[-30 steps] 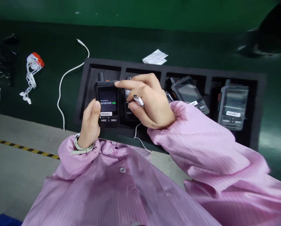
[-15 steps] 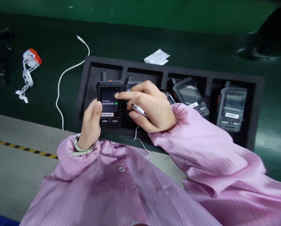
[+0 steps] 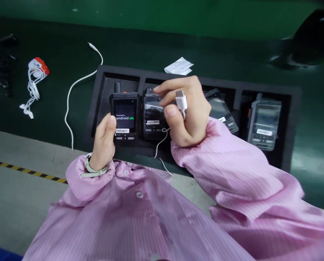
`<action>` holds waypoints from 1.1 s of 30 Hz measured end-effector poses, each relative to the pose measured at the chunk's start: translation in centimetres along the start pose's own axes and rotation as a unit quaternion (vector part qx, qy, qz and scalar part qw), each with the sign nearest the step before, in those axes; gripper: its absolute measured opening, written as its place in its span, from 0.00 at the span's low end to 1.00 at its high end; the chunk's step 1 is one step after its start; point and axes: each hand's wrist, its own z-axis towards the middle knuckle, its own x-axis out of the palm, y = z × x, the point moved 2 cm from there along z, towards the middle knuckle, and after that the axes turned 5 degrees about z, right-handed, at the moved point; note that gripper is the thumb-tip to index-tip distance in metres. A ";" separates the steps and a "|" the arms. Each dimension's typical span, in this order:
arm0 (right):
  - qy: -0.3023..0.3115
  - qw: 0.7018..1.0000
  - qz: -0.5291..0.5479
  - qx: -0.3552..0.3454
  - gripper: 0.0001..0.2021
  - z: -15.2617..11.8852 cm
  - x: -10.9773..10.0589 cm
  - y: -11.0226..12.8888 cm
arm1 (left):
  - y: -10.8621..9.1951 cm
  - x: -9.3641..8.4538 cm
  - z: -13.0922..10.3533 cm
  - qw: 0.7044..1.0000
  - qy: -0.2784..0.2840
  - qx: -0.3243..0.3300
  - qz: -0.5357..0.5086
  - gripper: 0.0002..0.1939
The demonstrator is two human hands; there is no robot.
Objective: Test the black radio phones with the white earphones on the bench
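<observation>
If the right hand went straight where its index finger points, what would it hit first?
Probably the top end of the unlit handset. The right hand's height above it is unclear; if it passes over, the lit handset comes next in line.

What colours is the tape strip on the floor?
The tape strip is striped yellow and black, seen best in the head view.

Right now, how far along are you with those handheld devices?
One device already looks switched on: its screen shows "android". The left hand grips it; the right hand holds a white plug, its tip free. The neighbouring device and far-right device show no lit screen, so they may be left.
</observation>
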 end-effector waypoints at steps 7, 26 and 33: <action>-0.046 0.983 0.114 0.140 0.17 0.1 0.6 -1.3 | -0.3 0.2 0.1 1.000 0.023 0.010 -0.009 0.21; 0.016 0.901 0.276 0.334 0.24 0.8 0.7 -2.4 | -0.1 0.3 0.1 1.000 0.006 0.020 -0.022 0.20; 0.001 0.891 0.279 0.358 0.20 0.9 0.7 -2.1 | -0.1 0.3 0.1 1.000 0.003 0.021 -0.023 0.20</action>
